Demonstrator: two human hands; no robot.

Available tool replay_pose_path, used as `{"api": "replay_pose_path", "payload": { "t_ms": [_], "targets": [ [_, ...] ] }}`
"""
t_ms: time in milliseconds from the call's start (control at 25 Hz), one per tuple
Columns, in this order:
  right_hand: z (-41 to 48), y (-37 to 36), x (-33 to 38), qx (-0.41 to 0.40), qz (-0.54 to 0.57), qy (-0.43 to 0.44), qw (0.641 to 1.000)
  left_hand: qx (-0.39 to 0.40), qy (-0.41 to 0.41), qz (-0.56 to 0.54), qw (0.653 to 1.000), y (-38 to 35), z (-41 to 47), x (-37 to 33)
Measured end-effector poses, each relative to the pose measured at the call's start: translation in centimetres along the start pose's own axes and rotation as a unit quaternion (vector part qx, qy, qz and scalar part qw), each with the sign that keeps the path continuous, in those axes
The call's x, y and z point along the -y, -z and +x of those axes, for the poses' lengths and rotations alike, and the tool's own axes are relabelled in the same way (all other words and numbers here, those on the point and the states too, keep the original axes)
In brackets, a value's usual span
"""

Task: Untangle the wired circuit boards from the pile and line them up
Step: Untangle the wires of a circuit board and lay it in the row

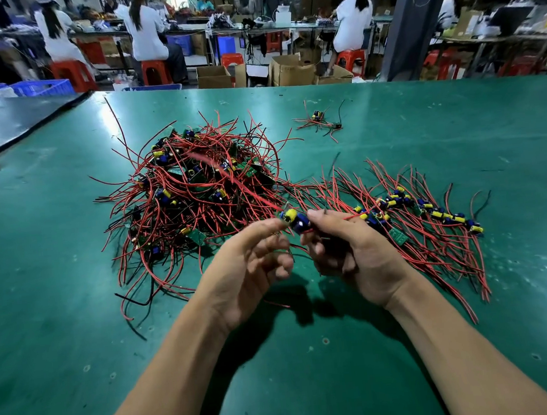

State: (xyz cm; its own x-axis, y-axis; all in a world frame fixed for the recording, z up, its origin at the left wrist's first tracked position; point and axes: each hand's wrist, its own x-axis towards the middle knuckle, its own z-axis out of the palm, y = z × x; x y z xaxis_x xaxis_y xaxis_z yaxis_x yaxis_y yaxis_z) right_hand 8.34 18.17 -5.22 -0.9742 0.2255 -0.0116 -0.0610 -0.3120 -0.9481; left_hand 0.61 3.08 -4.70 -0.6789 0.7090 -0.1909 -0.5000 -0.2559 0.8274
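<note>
Board [295, 221] long axis L-R, yellow cap toward pile [193, 181], red lead [247, 189] up-left. R hand [345, 245] pinches it; L hand [247, 266] grip unclear.

The right hand [352, 253] hides part of the held board [294, 220], whose red wire [229, 174] is motion-blurred

both hands [254, 265] [348, 250] pinch one board [295, 221] above the table [71, 258] — pile [194, 184] behind
</note>
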Motion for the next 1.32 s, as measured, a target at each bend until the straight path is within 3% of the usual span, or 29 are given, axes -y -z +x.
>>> {"api": "replay_pose_path", "payload": {
  "t_ms": [160, 400, 520, 760, 960, 1200, 1320],
  "targets": [
    [-0.3, -0.2, 0.2, 0.041, -0.034, -0.028, 0.998, 0.056, 0.083, 0.023, 0.995, -0.3, -0.3, -0.1],
    [0.0, -0.1, 0.4, -0.042, -0.044, -0.014, 0.998, 0.109, 0.041, -0.007, 0.993, -0.4, -0.6, 0.2],
    [0.0, -0.2, 0.5, -0.049, 0.005, 0.019, 0.999, 0.105, 0.022, -0.02, 0.994, -0.4, -0.3, 0.7],
    [0.5, 0.2, 0.4, -0.063, 0.12, -0.001, 0.991, 0.129, 0.014, 0.0, 0.992, -0.1, -0.1, 0.9],
    [0.5, 0.4, 0.1, -0.051, 0.102, -0.018, 0.993, 0.165, 0.031, 0.011, 0.986, -0.1, -0.4, 0.6],
    [0.7, 0.6, -0.4, -0.06, -0.005, -0.006, 0.998, 0.088, 0.041, 0.086, 0.992, -0.7, -0.4, 0.8],
    [0.7, 0.3, -1.0, -0.051, 0.006, -0.026, 0.998, 0.075, 0.047, 0.118, 0.989, -0.7, -0.5, 1.3]
  ]
}}
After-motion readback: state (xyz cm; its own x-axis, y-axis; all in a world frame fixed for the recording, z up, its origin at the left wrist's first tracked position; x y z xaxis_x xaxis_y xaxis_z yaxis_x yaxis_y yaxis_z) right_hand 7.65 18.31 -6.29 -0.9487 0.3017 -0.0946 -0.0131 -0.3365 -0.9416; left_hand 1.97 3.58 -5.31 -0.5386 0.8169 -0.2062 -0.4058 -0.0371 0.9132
